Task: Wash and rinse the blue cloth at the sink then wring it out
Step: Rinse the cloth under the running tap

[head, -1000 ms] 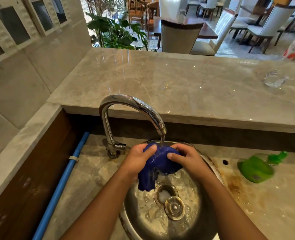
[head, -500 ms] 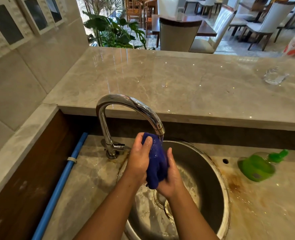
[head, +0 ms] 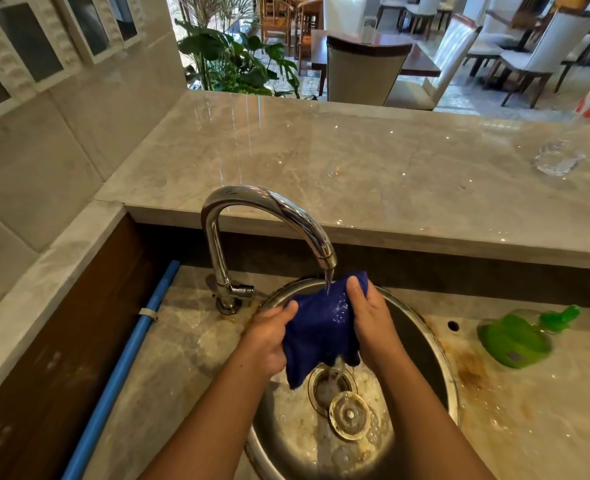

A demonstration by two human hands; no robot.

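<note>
The blue cloth (head: pixel 321 327) hangs spread between both hands over the round steel sink (head: pixel 421 327). My left hand (head: pixel 269 336) grips its left edge and my right hand (head: pixel 369 313) grips its upper right corner. Water runs from the chrome tap (head: pixel 269 209) onto the top of the cloth and drips from its lower edge into the drain (head: pixel 329 384). A loose metal drain plug (head: pixel 349 414) lies in the basin just beside the drain hole.
A green soap bottle (head: pixel 518 337) lies on its side on the counter right of the sink. A blue pipe (head: pixel 127 355) runs along the left wall. A clear glass (head: pixel 556 157) stands on the raised marble ledge (head: pixel 321 168) behind the tap.
The cloth was bunched between my palms under the spout; now my hands have drawn apart and the cloth is spread open under the running water.
</note>
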